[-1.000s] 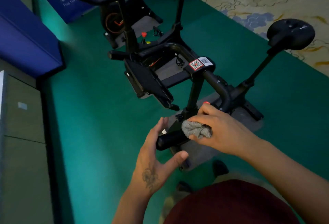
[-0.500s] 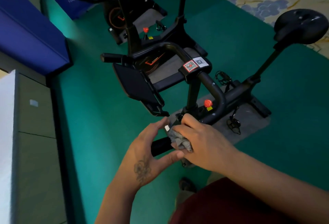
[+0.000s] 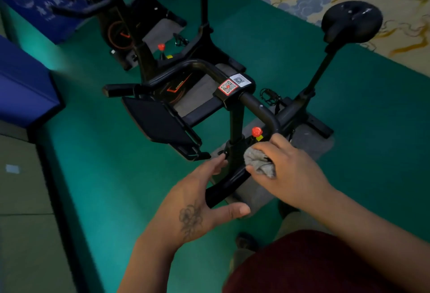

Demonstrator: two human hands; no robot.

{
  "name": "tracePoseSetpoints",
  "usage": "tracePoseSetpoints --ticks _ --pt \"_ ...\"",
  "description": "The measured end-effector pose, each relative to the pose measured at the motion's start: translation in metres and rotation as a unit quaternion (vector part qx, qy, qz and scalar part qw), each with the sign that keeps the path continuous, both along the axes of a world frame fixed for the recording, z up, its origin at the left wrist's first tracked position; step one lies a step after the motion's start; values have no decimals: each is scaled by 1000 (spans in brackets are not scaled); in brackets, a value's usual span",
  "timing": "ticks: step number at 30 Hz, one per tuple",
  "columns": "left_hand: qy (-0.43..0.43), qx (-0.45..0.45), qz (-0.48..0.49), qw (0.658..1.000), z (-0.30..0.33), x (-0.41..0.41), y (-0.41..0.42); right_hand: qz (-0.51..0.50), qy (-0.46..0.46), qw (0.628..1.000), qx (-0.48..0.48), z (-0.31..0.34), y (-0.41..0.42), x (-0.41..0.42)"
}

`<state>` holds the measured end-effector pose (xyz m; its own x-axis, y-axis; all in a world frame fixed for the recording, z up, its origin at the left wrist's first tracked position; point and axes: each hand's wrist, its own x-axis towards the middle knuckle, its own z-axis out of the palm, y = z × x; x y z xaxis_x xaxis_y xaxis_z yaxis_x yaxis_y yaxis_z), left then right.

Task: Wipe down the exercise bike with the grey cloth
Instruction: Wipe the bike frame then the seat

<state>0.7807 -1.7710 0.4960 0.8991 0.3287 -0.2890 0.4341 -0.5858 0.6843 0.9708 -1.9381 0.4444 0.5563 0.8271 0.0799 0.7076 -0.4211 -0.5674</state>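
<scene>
Under our right hand (image 3: 295,171) we find the grey cloth (image 3: 260,162), bunched and gripped by curled fingers, pressed against the near handlebar grip (image 3: 226,184) of the exercise bike (image 3: 235,116). Our left hand (image 3: 197,202) sits just left of that grip, fingers straight and spread, thumb (image 3: 235,210) stretched out below the grip's end; we cannot tell whether it touches the bar. The two hands are near each other, the grip between them. Just above the right hand we note a red knob (image 3: 256,131) on the frame. Beyond both hands, two QR stickers (image 3: 233,83) mark the handlebar clamp, and a black tablet holder (image 3: 160,125) hangs left of the post. Far right of the right hand stands the black saddle (image 3: 351,21). Further beyond the left hand, a second bike (image 3: 130,30) stands on the green floor (image 3: 104,153).
</scene>
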Motion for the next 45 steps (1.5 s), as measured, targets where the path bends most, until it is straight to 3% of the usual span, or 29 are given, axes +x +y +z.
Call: tracePoseSetpoints --ticks 5,9,17,27,32,39,45 --pt "-17 -8 0 1000 -5 1 2 1 71 997 41 -10 11 -41" --pt "-24 -7 4 1000 -8 1 3 -34 73 994 74 -14 7 -40" --pt "-31 0 2 1000 -9 3 4 -212 29 976 38 -17 -5 17" --pt "-36 -4 24 999 -13 0 4 -105 69 988 90 -25 0 -56" --pt "-33 9 24 999 -13 1 4 -119 64 990 48 -21 -4 -28" --pt "-30 -1 36 999 -10 0 2 -235 34 971 15 -29 -4 44" --pt "-14 4 33 999 -10 1 2 -161 82 979 98 -32 -13 22"
